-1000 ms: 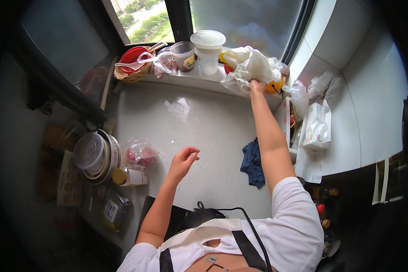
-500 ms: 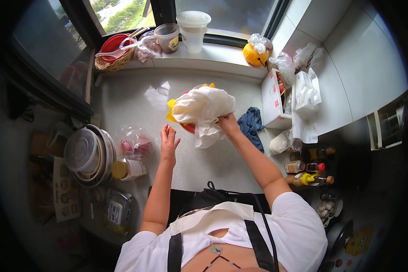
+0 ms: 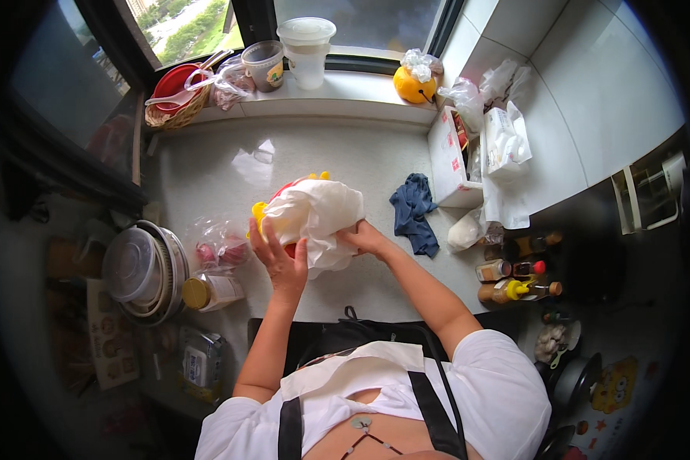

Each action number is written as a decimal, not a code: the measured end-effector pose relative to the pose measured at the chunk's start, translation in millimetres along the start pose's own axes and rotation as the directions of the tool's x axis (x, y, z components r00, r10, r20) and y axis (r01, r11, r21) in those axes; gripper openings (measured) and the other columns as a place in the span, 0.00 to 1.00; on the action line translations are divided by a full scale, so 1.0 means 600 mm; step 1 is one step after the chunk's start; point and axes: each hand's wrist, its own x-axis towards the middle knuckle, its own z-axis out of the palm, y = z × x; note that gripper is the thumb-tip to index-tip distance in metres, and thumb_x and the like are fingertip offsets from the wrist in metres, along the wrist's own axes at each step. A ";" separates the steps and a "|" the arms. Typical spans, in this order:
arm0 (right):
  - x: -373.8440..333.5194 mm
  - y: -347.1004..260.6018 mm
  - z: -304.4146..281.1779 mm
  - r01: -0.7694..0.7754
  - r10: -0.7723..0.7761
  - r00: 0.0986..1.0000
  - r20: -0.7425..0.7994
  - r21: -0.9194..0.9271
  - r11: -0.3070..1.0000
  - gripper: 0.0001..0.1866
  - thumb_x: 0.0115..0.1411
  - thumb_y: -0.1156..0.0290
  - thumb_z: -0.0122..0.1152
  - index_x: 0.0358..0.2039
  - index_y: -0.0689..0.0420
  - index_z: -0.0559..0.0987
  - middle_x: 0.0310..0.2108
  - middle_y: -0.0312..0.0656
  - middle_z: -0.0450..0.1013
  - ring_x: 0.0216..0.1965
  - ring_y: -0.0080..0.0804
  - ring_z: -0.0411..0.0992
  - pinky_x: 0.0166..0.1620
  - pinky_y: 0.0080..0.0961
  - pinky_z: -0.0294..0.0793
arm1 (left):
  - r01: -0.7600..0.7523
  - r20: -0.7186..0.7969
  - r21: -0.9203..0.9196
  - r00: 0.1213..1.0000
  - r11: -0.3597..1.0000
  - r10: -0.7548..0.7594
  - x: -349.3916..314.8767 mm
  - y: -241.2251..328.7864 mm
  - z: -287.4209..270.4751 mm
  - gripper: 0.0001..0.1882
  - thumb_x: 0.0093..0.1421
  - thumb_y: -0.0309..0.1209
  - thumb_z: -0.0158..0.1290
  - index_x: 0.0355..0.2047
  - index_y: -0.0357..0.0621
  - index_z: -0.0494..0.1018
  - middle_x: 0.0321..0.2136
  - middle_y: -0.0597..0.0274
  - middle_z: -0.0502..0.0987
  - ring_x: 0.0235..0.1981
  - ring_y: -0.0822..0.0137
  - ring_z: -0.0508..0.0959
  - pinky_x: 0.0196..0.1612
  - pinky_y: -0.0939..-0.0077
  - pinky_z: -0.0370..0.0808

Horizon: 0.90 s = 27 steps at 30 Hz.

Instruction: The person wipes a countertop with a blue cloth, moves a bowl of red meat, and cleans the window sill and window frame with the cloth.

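Observation:
A crumpled white cloth (image 3: 314, 211) drapes over a red item with yellow lobes (image 3: 259, 210) above the middle of the counter. Most of that red and yellow item is hidden, so its kind cannot be told. My right hand (image 3: 366, 238) grips the bundle's right side, its fingertips tucked out of sight behind the cloth. On the near left side, my left hand (image 3: 281, 266) has its fingers spread against or just beside the bundle. A dark blue cloth (image 3: 415, 215) lies rumpled on the counter, right of my right hand.
At left are stacked bowls with a clear lid (image 3: 134, 264), a jar with a gold cap (image 3: 213, 292) and a plastic bag (image 3: 222, 249). A white box (image 3: 454, 165) and sauce bottles (image 3: 517, 290) stand right. Tubs (image 3: 308, 57) line the sill (image 3: 337, 103).
The cloth-covered bundle has come nearer to me and somewhat left, with my right hand on it. My left hand has gone up beside it, fingers spreading. The view has shifted slightly.

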 end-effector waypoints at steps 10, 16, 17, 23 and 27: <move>0.096 -0.048 -0.291 0.290 -0.478 0.736 -0.478 -0.415 0.862 0.19 0.54 0.67 0.54 0.45 0.60 0.72 0.30 0.42 0.75 0.29 0.30 0.75 0.34 0.26 0.73 | -0.208 0.473 0.337 0.881 0.918 0.026 0.027 -0.014 0.080 0.30 0.37 0.36 0.63 0.45 0.60 0.68 0.58 0.65 0.57 0.62 0.58 0.50 0.61 0.45 0.39; 0.201 -0.181 -0.383 -0.170 -0.706 0.446 -0.549 -0.827 0.536 0.26 0.53 0.62 0.57 0.53 0.47 0.65 0.36 0.50 0.74 0.37 0.47 0.73 0.39 0.38 0.73 | -0.223 0.478 0.296 0.876 0.929 0.058 0.028 -0.019 0.073 0.32 0.38 0.35 0.63 0.47 0.61 0.67 0.58 0.65 0.57 0.61 0.59 0.51 0.61 0.46 0.42; 0.215 -0.198 -0.391 -0.234 -0.674 0.487 -0.555 -0.827 0.511 0.25 0.54 0.61 0.56 0.53 0.47 0.65 0.37 0.49 0.74 0.38 0.46 0.73 0.40 0.38 0.73 | -0.231 0.481 0.288 0.874 0.929 0.068 0.028 -0.020 0.069 0.32 0.38 0.35 0.63 0.47 0.61 0.67 0.58 0.65 0.57 0.61 0.59 0.51 0.61 0.46 0.42; 0.267 -0.254 -0.442 -0.455 -0.475 0.619 -0.626 -0.778 0.433 0.18 0.57 0.61 0.50 0.47 0.54 0.71 0.41 0.47 0.73 0.43 0.43 0.73 0.44 0.36 0.72 | -0.241 0.500 0.310 0.864 0.920 0.058 0.030 -0.016 0.067 0.31 0.40 0.36 0.62 0.48 0.61 0.66 0.59 0.64 0.56 0.62 0.59 0.51 0.61 0.46 0.42; 0.274 -0.269 -0.442 -0.503 -0.412 0.640 -0.648 -0.760 0.412 0.16 0.59 0.62 0.47 0.42 0.57 0.76 0.43 0.45 0.73 0.45 0.40 0.72 0.45 0.34 0.72 | -0.230 0.496 0.316 0.867 0.921 0.047 0.026 -0.017 0.064 0.31 0.41 0.36 0.62 0.48 0.62 0.66 0.59 0.65 0.55 0.62 0.60 0.50 0.61 0.47 0.42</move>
